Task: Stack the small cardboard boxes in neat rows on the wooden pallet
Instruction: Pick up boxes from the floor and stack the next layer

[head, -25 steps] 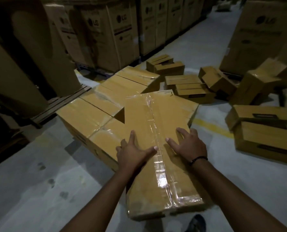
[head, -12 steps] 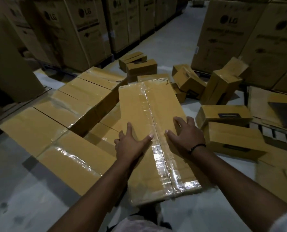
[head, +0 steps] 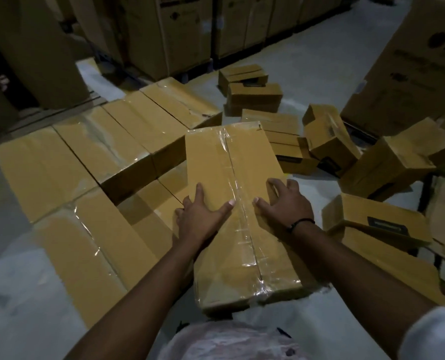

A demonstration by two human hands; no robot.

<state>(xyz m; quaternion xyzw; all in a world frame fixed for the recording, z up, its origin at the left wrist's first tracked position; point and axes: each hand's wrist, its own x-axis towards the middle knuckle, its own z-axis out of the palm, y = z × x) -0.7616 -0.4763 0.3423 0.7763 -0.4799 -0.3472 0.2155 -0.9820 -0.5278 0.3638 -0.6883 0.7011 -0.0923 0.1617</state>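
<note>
Left hand (head: 200, 216) and right hand (head: 286, 203) flat on taped carton (head: 229, 162), fingers spread and straight-ish, gripping nothing. Carton skewed just in front of back row (head: 112, 144). Push evenly with both palms, square edges to back row, close the gap.

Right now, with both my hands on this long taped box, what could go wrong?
1. The long box has glossy tape near your left hand and right hand; flat palms could slip as you push.
2. Its near end seems to overhang the lower boxes, so it might tip toward you.
3. Loose boxes lie scattered on the floor to your right: a trip risk.
</note>
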